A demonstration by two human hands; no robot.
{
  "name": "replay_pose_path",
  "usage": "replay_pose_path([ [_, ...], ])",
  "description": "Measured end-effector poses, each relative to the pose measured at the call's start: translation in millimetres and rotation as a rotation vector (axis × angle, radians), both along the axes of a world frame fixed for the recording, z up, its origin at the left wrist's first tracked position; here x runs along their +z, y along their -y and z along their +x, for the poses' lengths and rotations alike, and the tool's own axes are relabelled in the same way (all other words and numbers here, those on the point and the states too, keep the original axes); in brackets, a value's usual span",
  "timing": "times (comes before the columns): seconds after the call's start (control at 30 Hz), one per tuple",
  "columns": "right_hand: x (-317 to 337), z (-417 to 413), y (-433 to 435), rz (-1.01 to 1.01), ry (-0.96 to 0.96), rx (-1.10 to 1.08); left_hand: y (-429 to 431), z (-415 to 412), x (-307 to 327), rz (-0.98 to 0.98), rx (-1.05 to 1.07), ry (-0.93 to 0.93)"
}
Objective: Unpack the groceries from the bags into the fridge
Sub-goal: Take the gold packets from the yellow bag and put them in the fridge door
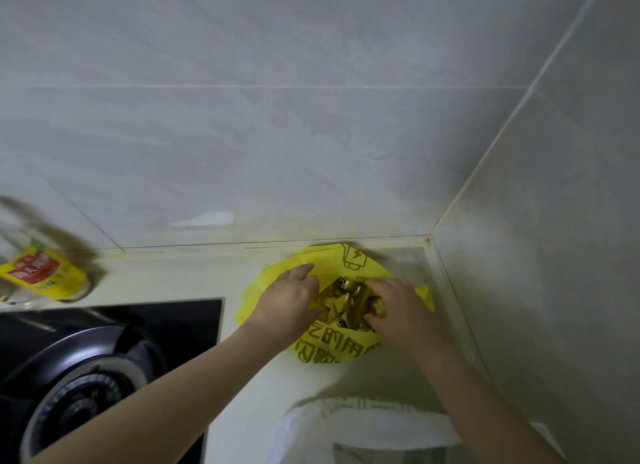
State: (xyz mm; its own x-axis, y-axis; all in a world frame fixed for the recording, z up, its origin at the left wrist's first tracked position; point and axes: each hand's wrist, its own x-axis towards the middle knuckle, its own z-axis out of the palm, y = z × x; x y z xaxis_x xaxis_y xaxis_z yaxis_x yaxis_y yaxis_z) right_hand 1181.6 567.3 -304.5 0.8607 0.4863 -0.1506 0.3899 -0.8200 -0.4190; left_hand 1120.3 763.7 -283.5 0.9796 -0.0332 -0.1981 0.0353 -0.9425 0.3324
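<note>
Two hands are working at the mouth of the yellow bag: my right hand is curling its fingers round the crinkled gold packet inside it, while my left hand is lying along the bag's left rim, gripping or merely pressing, I cannot tell. I am judging the unpacking barely begun: the packet is sitting in the bag, the white bag nearer me on the tabletop is waiting, and no fridge is showing.
</note>
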Motion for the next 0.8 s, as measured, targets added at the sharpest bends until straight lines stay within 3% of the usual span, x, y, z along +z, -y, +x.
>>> replay_pose_path([
  [0.37, -17, 5, 21, -0.139, -0.062, 0.006, 17, -1, -42, 0.015, -0.076, -0.14],
  [0.6, -24, 1, 29, -0.119, -0.069, -0.043, 33, -3, -50, -0.033, 0.054, 0.048],
  [0.8, -30, 4, 35, -0.146, -0.095, -0.085, 43, 4, -53, -0.005, 0.208, -0.137],
])
